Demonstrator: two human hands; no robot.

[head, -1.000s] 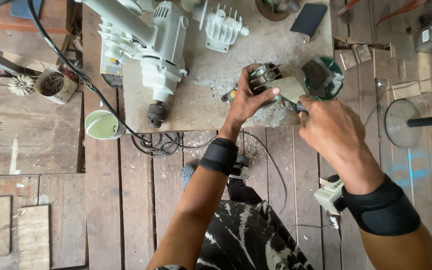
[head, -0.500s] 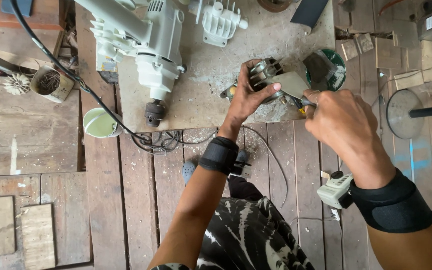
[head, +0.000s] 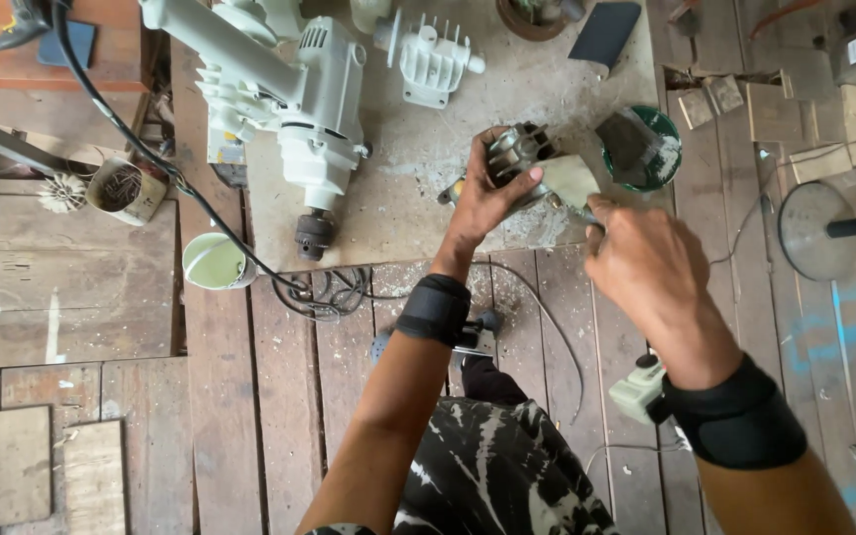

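Note:
My left hand (head: 484, 201) grips a dark metal motor part (head: 519, 149) with ribbed windings and holds it on a dusty grey board (head: 418, 208). A pale flat piece (head: 569, 178) sits against the part's right side. My right hand (head: 646, 266) is just right of it, its fingers pinched on a thin tool (head: 569, 206) whose tip touches the part's lower edge. Both wrists wear black bands.
A big white power drill (head: 299, 129) lies on the board's left, with a black cable (head: 321, 293) coiled below it. A white finned housing (head: 433, 59) lies above, a green round tub (head: 658, 149) to the right. A pale cup (head: 212, 262), a tin (head: 127, 188) and a metal disc stand (head: 812, 232) rest on the planks.
My right hand has shifted slightly down and left, its tool still at the motor part. My left hand keeps the same grip.

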